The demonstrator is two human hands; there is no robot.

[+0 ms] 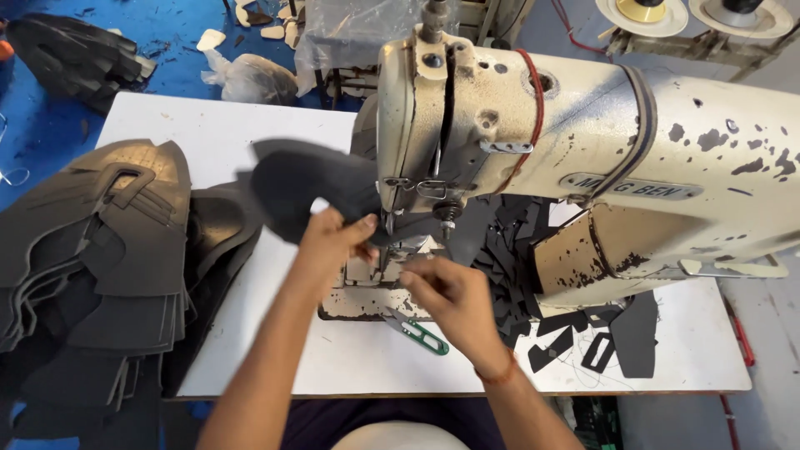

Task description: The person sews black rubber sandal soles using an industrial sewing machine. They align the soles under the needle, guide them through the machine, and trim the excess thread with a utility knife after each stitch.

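Left hand (333, 237): I've got it clamped on the dark shoe-upper piece (312, 187), lifted and held at the needle of the sewing machine (583, 158).
Right hand (446, 292): fingers pinched together just in front of the needle; whether they hold thread or the piece's edge, I cannot tell.
Piece: raised off the table (225, 133), its near edge under the machine head, the rest blurred out to the left.
Snips (421, 333): green-handled, lying on the table just beside my right hand.
Stack (108, 250): dark cut pieces piled at the left edge; more scraps (600, 342) under the machine arm.
Doing it well: I'd judge it wants the edge flat at the needle, fingertips kept clear of the needle, and a steady left-hand grip.
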